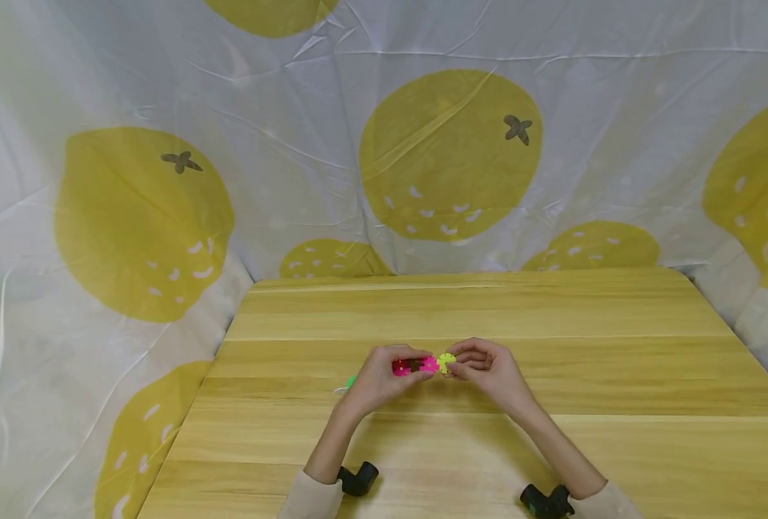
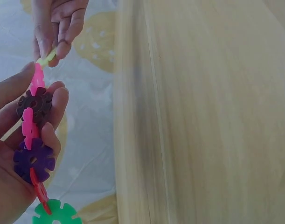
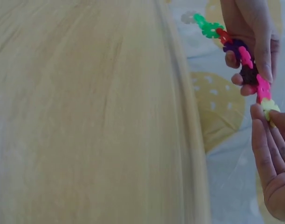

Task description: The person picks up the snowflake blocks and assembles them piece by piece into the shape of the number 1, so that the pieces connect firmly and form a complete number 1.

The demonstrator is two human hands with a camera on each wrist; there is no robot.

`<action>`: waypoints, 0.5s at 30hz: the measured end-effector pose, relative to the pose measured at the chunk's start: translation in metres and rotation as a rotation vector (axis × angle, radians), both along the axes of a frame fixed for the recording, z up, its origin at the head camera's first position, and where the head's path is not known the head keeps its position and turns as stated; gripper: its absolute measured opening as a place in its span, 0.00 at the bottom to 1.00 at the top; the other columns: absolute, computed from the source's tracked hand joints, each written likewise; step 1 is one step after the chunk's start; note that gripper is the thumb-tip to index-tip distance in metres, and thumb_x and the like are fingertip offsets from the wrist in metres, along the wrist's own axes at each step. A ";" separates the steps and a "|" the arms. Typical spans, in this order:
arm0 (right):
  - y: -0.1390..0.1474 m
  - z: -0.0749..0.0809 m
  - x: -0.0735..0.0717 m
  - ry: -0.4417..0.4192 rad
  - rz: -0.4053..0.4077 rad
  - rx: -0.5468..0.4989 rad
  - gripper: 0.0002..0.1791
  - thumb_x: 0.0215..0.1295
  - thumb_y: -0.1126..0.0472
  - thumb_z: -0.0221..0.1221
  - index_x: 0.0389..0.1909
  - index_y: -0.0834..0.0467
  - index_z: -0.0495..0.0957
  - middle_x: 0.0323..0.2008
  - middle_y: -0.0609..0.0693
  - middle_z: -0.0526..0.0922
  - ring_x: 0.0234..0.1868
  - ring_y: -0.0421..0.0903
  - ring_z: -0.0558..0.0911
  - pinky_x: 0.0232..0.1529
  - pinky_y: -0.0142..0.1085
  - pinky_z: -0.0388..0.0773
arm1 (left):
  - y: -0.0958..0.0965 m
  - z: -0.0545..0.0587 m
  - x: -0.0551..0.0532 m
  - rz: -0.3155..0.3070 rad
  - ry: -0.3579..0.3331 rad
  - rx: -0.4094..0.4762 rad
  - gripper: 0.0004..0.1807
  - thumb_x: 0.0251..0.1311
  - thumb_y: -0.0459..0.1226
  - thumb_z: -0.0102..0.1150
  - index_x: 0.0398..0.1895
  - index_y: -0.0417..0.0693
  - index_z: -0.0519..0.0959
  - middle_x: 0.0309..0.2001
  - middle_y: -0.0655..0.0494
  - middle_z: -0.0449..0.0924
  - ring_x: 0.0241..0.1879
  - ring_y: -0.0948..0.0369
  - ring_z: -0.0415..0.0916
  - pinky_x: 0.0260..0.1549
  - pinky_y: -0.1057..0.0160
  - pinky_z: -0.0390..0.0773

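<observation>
A chain of slotted plastic snowflake discs runs across my left hand (image 1: pixel 373 378), whose thumb and fingers grip it near its front end. At that end a pink disc (image 2: pixel 37 78) joins a yellow disc (image 1: pixel 446 362). My right hand (image 1: pixel 495 376) pinches the yellow disc between thumb and fingers. Behind the pink one come a dark brown disc (image 2: pixel 36 104), another pink disc (image 2: pixel 28 128), a purple disc (image 2: pixel 35 158) and a red disc (image 2: pixel 40 191). In the right wrist view, green discs (image 3: pixel 211 31) and a whitish disc (image 3: pixel 189 17) trail past the left hand.
Both hands are over a wooden table (image 1: pixel 448 310). A pale cloth printed with large yellow fruit (image 1: pixel 451 155) hangs behind and beside it. Black devices (image 1: pixel 359 479) sit at both wrists, next to the light sleeves (image 1: pixel 312 497).
</observation>
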State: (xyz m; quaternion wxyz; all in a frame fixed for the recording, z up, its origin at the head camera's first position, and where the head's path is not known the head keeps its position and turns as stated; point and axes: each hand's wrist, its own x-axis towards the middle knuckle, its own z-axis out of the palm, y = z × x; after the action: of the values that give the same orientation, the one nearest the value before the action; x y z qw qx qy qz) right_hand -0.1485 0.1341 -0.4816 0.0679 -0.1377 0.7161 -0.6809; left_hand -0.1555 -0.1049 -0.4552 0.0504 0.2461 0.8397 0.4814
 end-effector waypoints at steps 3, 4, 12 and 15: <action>0.000 0.000 0.001 0.027 0.006 0.009 0.16 0.69 0.68 0.66 0.55 0.68 0.82 0.44 0.69 0.87 0.40 0.52 0.92 0.46 0.45 0.88 | 0.000 0.001 0.000 -0.007 0.011 0.001 0.14 0.63 0.38 0.72 0.50 0.43 0.89 0.40 0.51 0.89 0.33 0.66 0.77 0.31 0.72 0.77; 0.000 0.000 0.001 0.037 0.009 0.011 0.17 0.69 0.68 0.65 0.56 0.69 0.82 0.45 0.69 0.88 0.40 0.50 0.92 0.45 0.43 0.88 | 0.000 0.002 0.000 -0.007 0.013 0.002 0.14 0.63 0.38 0.72 0.50 0.43 0.89 0.40 0.51 0.89 0.32 0.66 0.76 0.30 0.72 0.77; 0.000 0.000 0.002 0.099 0.010 0.013 0.15 0.70 0.66 0.64 0.55 0.67 0.84 0.48 0.67 0.88 0.39 0.43 0.92 0.45 0.41 0.88 | -0.001 0.005 0.000 -0.007 0.014 0.010 0.14 0.62 0.38 0.73 0.49 0.44 0.89 0.39 0.53 0.89 0.30 0.67 0.73 0.28 0.72 0.75; -0.001 0.001 0.003 0.106 0.010 0.006 0.15 0.70 0.67 0.64 0.54 0.67 0.85 0.48 0.68 0.88 0.39 0.42 0.92 0.44 0.39 0.88 | -0.001 0.007 0.001 -0.002 0.003 0.007 0.13 0.62 0.37 0.72 0.49 0.44 0.89 0.40 0.53 0.88 0.31 0.66 0.74 0.29 0.72 0.75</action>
State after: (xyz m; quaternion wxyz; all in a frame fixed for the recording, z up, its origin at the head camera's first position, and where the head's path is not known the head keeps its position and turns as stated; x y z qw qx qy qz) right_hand -0.1456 0.1335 -0.4809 0.0336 -0.1771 0.7201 -0.6701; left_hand -0.1542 -0.1063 -0.4487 0.0487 0.2479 0.8380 0.4837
